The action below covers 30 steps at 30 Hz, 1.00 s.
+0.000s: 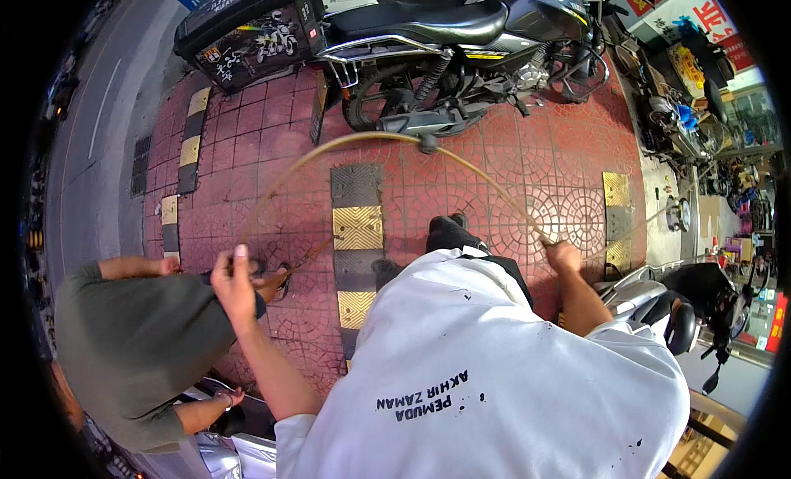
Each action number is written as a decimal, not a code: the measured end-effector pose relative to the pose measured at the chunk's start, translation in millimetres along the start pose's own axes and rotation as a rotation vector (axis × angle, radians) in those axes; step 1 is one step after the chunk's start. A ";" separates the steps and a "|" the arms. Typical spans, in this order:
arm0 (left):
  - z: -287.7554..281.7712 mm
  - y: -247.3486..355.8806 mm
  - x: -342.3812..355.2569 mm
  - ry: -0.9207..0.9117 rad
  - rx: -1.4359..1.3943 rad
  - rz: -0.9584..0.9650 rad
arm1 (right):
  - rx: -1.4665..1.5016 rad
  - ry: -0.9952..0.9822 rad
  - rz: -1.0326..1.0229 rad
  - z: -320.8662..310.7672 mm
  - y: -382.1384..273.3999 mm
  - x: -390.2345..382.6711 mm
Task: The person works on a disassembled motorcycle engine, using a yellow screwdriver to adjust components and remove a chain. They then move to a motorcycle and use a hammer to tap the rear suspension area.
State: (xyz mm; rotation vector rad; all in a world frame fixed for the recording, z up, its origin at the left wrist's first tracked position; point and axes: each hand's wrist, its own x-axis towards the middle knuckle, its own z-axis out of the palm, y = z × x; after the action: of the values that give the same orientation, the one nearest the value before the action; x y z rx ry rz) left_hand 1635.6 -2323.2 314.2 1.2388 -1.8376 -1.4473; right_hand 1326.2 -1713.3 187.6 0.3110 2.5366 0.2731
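A long yellowish hose [362, 137] arcs in front of me above the red tiles, from one hand to the other. Near the top of the arc, a dark rounded bulb or fitting [427, 143] sits on it. My left hand [237, 288], thumb pointing up, is closed around its left side, where the hose is blurred. On the right, my right hand [563, 256] grips the other side with its fingers wrapped. A thinner pale length [634, 232] runs from near that hand toward the shop side. Below the left hand a brownish length [313, 252] slants over the paving.
A black motorcycle [461, 34] with a black rear box [247, 38] stands ahead. Black-and-yellow speed-bump strips [358, 223] lie on the tiles. Another person in a dark shirt [140, 355] is close at my left. A scooter [667, 306] stands at my right, near cluttered shopfronts.
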 end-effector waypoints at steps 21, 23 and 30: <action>148.0 16.7 18.5 -0.351 0.300 0.132 | 0.684 0.035 -0.564 -45.5 -133.7 -0.3; 155.2 14.9 26.2 -0.344 0.189 0.101 | 0.526 0.239 -0.646 -59.5 -138.4 -10.1; 216.9 37.5 0.8 -0.685 0.351 0.023 | 0.444 0.432 -1.112 -93.6 -201.4 -40.6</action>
State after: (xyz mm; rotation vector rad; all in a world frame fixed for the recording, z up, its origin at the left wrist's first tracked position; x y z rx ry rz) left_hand 1446.3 -2216.2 280.2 0.9141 -2.6358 -1.7263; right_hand 1274.4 -1928.2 233.0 -1.0873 2.7162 -0.7165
